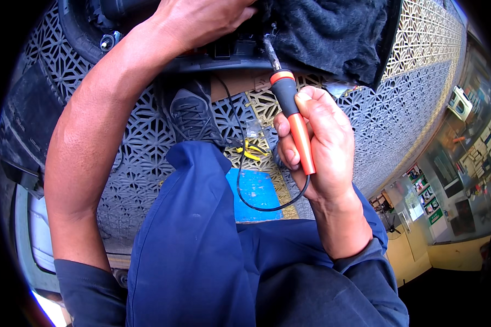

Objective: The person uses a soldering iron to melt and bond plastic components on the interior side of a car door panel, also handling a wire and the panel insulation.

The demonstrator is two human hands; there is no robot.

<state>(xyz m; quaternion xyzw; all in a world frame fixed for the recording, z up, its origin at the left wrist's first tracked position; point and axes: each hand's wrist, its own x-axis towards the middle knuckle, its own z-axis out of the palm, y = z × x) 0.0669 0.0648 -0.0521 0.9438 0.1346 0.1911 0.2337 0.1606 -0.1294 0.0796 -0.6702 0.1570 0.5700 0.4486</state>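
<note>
A soldering iron (301, 139) with an orange and black handle is gripped in my right hand (324, 133), the thumb pressed along its side. Its dirty metal tip points up and away, close to a black plastic part (229, 64) and a dark fibrous lining (333, 41). From the handle's lower end a thin black cord (256, 208) loops down and back up toward the plastic part. My left hand (202, 22) reaches over the black part at the top edge. Its fingers bend down there, mostly hidden, and what they touch is out of sight.
Yellow-handled pliers (251, 150) lie on the patterned tile floor (365, 131), beside my shoe (192, 115). A worn blue board (259, 193) is between my legs. Dark panels (30, 120) stand at the left; shelves and a glass-fronted area (447, 180) are far right.
</note>
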